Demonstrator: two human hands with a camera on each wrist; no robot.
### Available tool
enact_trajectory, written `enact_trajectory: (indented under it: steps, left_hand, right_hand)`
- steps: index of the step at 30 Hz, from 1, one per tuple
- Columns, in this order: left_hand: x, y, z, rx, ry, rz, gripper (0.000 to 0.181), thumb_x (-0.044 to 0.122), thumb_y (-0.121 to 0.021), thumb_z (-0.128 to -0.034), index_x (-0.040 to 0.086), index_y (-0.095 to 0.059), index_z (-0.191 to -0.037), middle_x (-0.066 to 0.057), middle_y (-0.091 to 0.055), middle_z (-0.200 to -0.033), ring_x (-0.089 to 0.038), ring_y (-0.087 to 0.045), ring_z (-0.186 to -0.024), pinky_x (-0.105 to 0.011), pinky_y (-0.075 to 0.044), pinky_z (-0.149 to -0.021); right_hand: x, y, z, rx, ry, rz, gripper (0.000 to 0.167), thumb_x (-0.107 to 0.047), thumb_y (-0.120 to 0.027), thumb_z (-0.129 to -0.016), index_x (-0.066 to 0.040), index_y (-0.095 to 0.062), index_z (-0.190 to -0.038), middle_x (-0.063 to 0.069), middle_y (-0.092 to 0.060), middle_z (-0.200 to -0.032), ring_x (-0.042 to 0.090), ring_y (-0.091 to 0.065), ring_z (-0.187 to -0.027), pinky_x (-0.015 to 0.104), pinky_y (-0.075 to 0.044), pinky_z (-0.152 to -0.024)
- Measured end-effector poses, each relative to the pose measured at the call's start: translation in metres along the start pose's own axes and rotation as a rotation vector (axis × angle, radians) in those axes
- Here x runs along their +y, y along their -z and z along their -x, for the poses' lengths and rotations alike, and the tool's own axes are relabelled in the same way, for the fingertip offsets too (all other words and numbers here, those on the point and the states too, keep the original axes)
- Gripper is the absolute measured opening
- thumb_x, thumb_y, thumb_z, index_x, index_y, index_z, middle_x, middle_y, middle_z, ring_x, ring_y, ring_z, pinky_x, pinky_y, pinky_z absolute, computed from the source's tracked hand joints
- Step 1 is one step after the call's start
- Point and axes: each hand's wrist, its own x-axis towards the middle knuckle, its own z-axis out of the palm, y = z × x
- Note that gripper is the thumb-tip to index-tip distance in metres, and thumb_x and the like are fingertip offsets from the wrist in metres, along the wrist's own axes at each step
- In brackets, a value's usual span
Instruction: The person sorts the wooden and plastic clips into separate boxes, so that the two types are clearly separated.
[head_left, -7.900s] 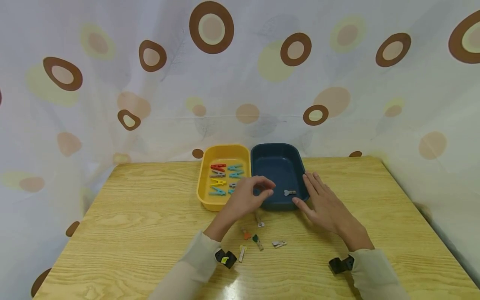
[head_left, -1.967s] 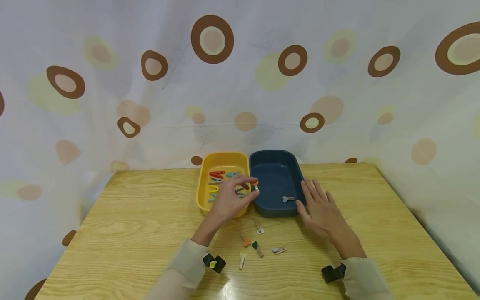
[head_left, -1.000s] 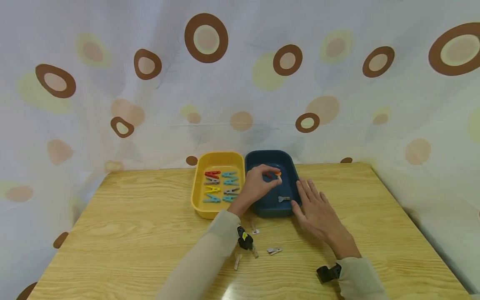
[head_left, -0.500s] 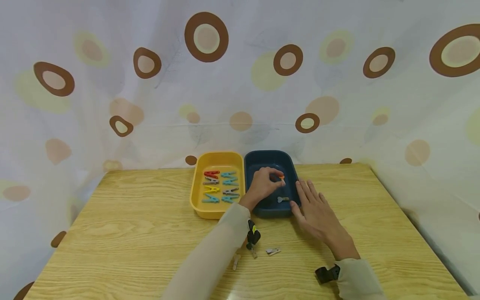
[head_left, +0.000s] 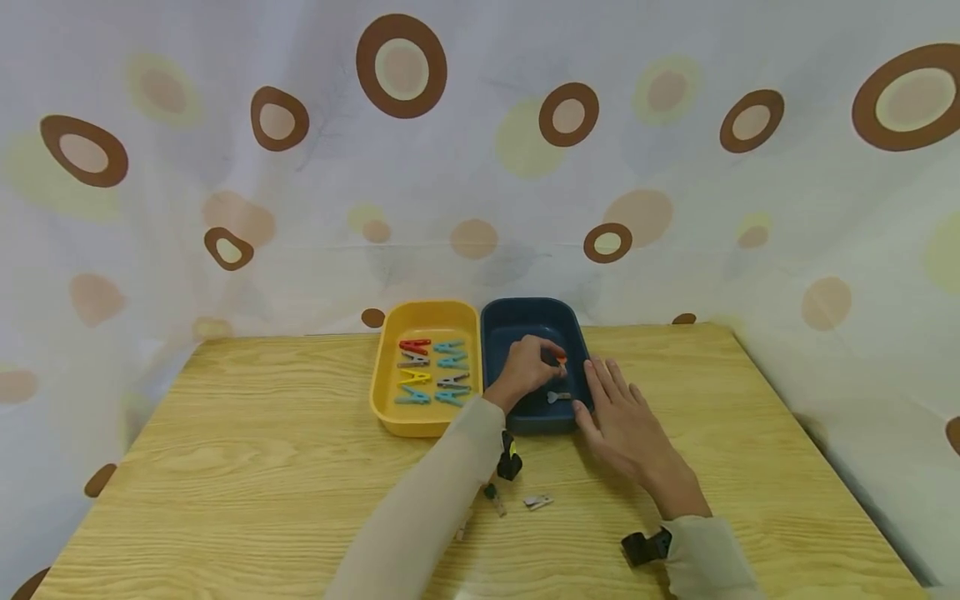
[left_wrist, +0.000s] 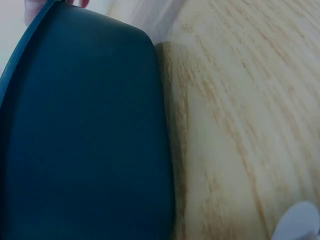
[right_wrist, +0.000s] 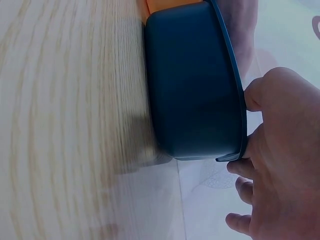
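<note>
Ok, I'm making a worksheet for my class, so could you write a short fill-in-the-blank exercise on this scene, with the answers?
1. The hand pinching a clip is the person's ____ one.
2. The red clip lies in the ____ tray.
3. The green-topped clip lies on the ____.
4. In the head view, the blue tray stands to the ____ of the other tray.

Missing words: left; yellow; table; right.

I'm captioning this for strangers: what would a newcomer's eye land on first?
Probably the bright yellow tray with two columns of colourful clips, left of the blue tray. Next, the left hand in or just over the blue tray, pinching an orange-topped clip. Behind the table, big brown rings dot the pale backdrop.
</note>
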Motion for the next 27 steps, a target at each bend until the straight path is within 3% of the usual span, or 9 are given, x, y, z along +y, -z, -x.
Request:
enact_trajectory:
  steps: [12,16,23,27]
  left_hand:
    - [0.0,-0.002,-0.003,-0.008,0.011,-0.057,0.03,0.019,-0.076,-0.0955,0.007,-0.075,-0.124,-0.004,-0.075,-0.116,-0.019,-0.069,-0.104,-0.033,-0.057,-0.089]
    - [0.002,0.004,0.0,0.012,0.006,-0.051,0.028,0.018,-0.071,-0.0992,0.006,-0.074,-0.124,-0.006,-0.073,-0.121,-0.022,-0.068,-0.109,-0.035,-0.056,-0.092]
    - [0.006,0.012,0.006,0.002,-0.03,-0.025,0.026,0.017,-0.07,-0.0995,0.006,-0.074,-0.123,-0.005,-0.073,-0.114,-0.017,-0.069,-0.099,-0.03,-0.057,-0.083]
    - [0.007,0.02,0.015,-0.008,-0.08,-0.016,0.027,0.016,-0.07,-0.0999,0.005,-0.073,-0.125,-0.006,-0.073,-0.113,-0.018,-0.07,-0.097,-0.029,-0.057,-0.08]
  right_hand:
    - [0.002,-0.001,0.0,-0.002,0.001,-0.002,0.069,-0.041,-0.033,-0.112,0.002,-0.016,-0.163,0.019,-0.01,-0.17,0.038,-0.006,-0.157,0.065,-0.017,-0.12]
    - [0.0,0.0,-0.001,-0.001,0.004,-0.005,0.069,-0.04,-0.034,-0.112,0.003,-0.016,-0.163,0.02,-0.011,-0.17,0.038,-0.007,-0.157,0.065,-0.017,-0.12]
    - [0.0,0.001,0.0,0.0,0.001,-0.005,0.069,-0.04,-0.035,-0.112,0.003,-0.016,-0.162,0.02,-0.011,-0.17,0.039,-0.007,-0.156,0.065,-0.017,-0.119]
    - [0.0,0.0,0.0,0.002,0.001,0.0,0.069,-0.04,-0.035,-0.112,0.003,-0.017,-0.162,0.021,-0.012,-0.17,0.04,-0.007,-0.156,0.066,-0.017,-0.119]
